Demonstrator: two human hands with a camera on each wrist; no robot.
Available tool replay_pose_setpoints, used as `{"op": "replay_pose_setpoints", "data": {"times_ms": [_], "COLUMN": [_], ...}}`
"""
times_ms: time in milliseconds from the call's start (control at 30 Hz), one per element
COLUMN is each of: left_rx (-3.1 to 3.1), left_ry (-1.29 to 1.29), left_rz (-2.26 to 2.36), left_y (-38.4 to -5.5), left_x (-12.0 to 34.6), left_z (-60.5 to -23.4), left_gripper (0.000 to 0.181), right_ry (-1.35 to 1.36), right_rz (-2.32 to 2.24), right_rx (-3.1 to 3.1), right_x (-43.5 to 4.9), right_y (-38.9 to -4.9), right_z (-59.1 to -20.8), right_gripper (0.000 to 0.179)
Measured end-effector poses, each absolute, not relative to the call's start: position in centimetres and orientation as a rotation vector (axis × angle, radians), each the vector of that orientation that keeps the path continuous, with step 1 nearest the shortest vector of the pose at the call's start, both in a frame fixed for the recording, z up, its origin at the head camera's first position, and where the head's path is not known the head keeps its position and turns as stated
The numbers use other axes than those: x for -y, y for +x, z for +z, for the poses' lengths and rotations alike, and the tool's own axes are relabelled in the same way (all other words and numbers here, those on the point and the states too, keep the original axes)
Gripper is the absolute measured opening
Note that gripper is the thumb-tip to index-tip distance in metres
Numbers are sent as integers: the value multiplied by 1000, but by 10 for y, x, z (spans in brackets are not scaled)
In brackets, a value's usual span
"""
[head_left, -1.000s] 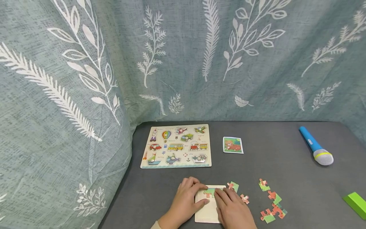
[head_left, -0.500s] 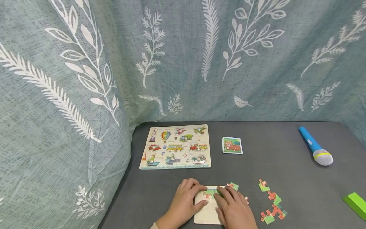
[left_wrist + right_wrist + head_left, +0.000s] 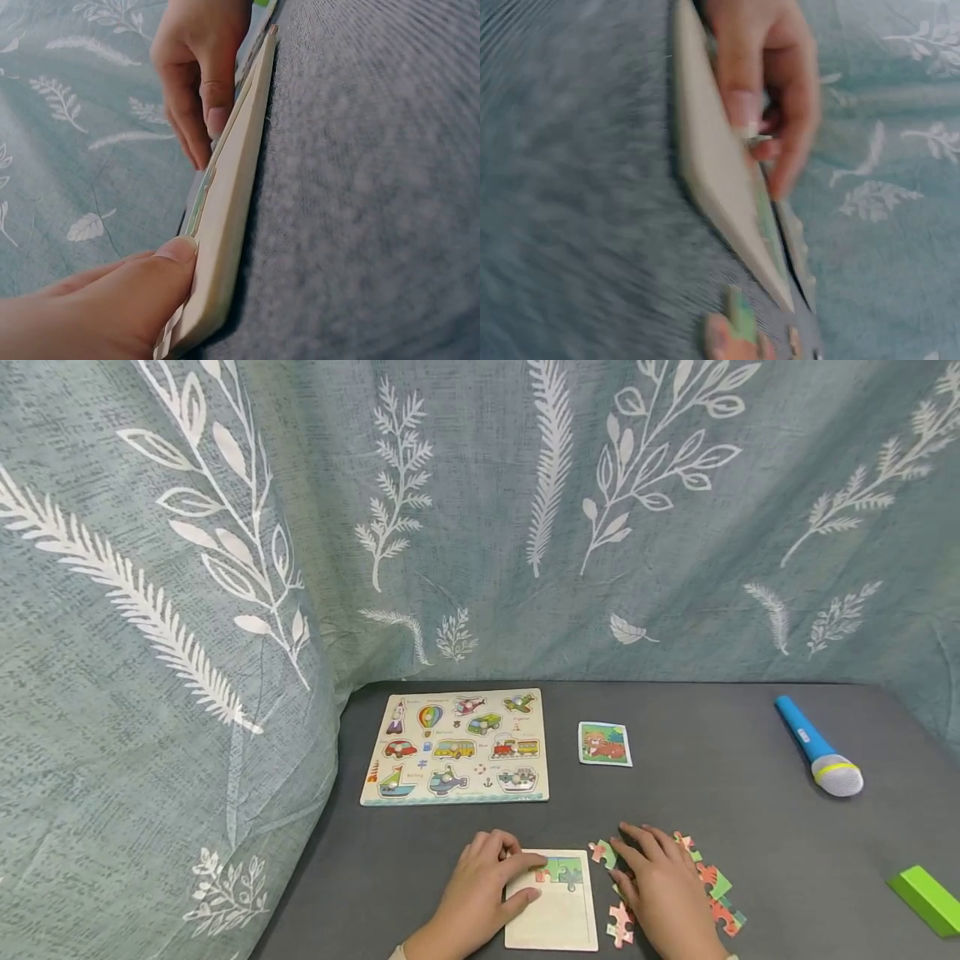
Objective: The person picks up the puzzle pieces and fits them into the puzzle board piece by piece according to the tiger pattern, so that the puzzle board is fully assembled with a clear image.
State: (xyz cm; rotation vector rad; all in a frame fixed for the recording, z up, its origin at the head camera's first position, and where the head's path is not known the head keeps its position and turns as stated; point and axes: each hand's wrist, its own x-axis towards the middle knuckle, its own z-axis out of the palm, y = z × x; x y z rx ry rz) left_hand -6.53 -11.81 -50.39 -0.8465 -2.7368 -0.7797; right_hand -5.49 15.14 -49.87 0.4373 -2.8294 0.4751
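Observation:
In the head view, a pale wooden puzzle tray (image 3: 551, 922) lies flat at the table's near edge. Along its top sit joined jigsaw pieces (image 3: 562, 870), mostly green. My left hand (image 3: 480, 893) rests on the tray's left side, index finger near the top and thumb on the board; the left wrist view has that thumb (image 3: 176, 251) on the rim. To the right, my right hand (image 3: 663, 885) hovers low over loose pieces, fingers spread and bent. By its fingertips lies a pink-and-green jigsaw piece (image 3: 602, 853). Another jigsaw piece (image 3: 620, 924) lies left of its thumb side.
More orange-and-green pieces (image 3: 726, 914) lie right of the right hand, which partly covers them. Farther back are a vehicle puzzle board (image 3: 457, 747) and a small picture card (image 3: 604, 743). A blue toy microphone (image 3: 817, 745) and a green block (image 3: 926, 900) are on the right.
My right hand has lifted off the tray and moved right to the loose pieces, uncovering the joined pieces at the tray's top. The left hand stays on the tray.

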Motion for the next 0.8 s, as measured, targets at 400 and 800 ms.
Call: {"op": "replay_pose_setpoints", "data": {"times_ms": [400,800], "left_rx": [2963,2949], "left_ry": [-1032,-1081], "left_rz": [-851,-801], "left_y": [-70,-71], "left_x": [146,149], "left_z": [-492,-496], "left_gripper": [92,99], "right_ry": [225,-75], "right_rz": [846,1896], "right_rx": [2750,2498], "right_x": [-143,-125], "right_y": [-58,-71], "right_z": [-495,-461], "right_gripper": [27,21]}}
